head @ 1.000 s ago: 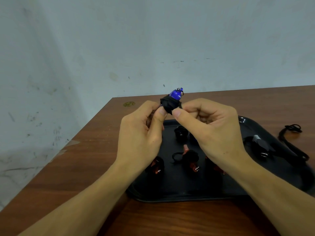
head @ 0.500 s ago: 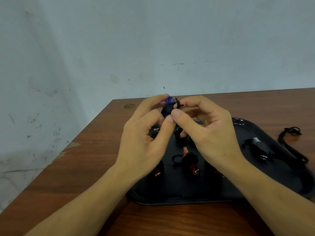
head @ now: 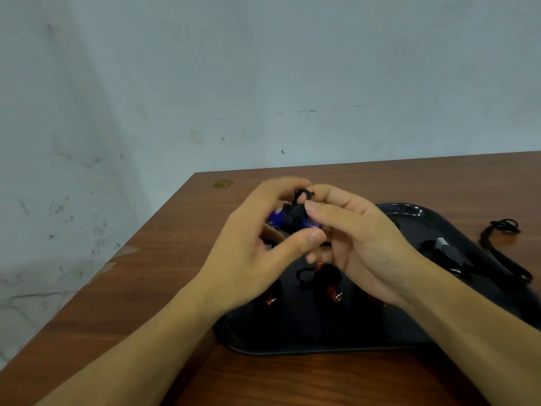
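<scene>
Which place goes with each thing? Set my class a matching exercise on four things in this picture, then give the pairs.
Things:
1 blue part
2 cord
3 gold disc
4 red-tipped part

Places:
a on the tray
b pinched between the left hand and the right hand
c on the table, right of the tray
d by the table's far left corner

Pairs: 1-b, 2-c, 3-d, 4-a

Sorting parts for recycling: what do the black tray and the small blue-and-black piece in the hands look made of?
Black tray: likely plastic, glossy, with highlights along its rim. Small blue-and-black piece: seemingly shiny blue plastic with a matte black part; blurred, so uncertain.
</scene>
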`<action>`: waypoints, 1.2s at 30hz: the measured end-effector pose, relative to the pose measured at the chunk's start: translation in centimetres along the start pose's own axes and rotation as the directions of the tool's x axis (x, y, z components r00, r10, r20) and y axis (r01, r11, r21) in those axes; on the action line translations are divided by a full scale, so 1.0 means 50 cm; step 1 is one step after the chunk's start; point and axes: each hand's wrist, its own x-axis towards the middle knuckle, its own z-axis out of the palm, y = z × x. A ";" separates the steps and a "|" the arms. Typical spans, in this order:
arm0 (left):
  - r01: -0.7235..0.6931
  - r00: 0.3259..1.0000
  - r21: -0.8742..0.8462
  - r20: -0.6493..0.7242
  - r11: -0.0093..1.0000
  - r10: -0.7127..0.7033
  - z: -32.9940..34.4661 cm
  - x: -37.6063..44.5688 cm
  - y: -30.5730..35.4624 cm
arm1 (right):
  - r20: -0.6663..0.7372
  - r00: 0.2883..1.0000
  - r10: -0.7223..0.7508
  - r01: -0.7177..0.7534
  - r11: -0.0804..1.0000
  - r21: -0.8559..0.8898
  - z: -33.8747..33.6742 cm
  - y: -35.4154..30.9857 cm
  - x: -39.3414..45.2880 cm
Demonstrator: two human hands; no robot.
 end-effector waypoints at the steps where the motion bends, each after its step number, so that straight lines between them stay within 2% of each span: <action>1: -0.021 1.000 0.100 0.008 0.995 0.020 0.001 0.000 0.000 | -0.002 1.000 0.010 -0.010 1.000 -0.007 0.002 0.002 0.000; 3: -0.023 1.000 0.206 -0.001 0.978 0.023 0.003 0.001 -0.001 | -0.037 0.999 0.022 -0.023 0.999 -0.040 0.003 0.005 0.001; 7: 0.026 1.000 0.308 -0.005 0.951 -0.026 0.005 0.000 -0.003 | -0.114 0.993 -0.022 0.010 0.994 -0.109 0.005 0.004 0.003; 10: 0.072 0.997 0.323 -0.035 0.944 -0.064 0.010 -0.003 -0.005 | -0.167 0.984 -0.069 0.043 0.987 -0.156 0.005 0.008 0.006; 13: 0.118 0.987 0.296 -0.143 0.948 -0.079 0.010 0.003 -0.007 | -0.192 0.977 -0.088 0.057 0.986 -0.159 0.003 0.009 0.009; 18: 0.127 0.983 0.308 -0.167 0.943 -0.077 0.010 0.000 -0.004 | -0.136 0.966 -0.221 0.155 0.912 -0.381 0.003 0.006 0.004; 21: 0.118 0.984 0.294 -0.161 0.948 -0.072 0.014 -0.002 0.003 | -0.104 0.952 -0.287 0.212 0.868 -0.450 0.007 0.012 0.003; 25: 0.103 0.986 0.291 -0.159 0.951 -0.058 0.021 -0.001 0.005 | -0.065 0.925 -0.375 0.276 0.778 -0.564 0.006 0.013 -0.001; 31: 0.165 0.981 0.201 -0.139 0.966 -0.138 0.025 -0.006 0.005 | -0.005 0.866 -0.500 0.345 0.604 -0.719 0.000 0.023 0.000; 34: 0.184 0.979 0.063 -0.099 0.981 -0.177 0.027 -0.006 0.008 | 0.045 0.815 -0.578 0.378 0.470 -0.798 -0.005 0.019 0.005; 36: 0.254 0.964 -0.066 -0.064 0.965 -0.258 0.029 -0.006 0.014 | 0.076 0.779 -0.622 0.384 0.378 -0.842 -0.010 0.015 0.008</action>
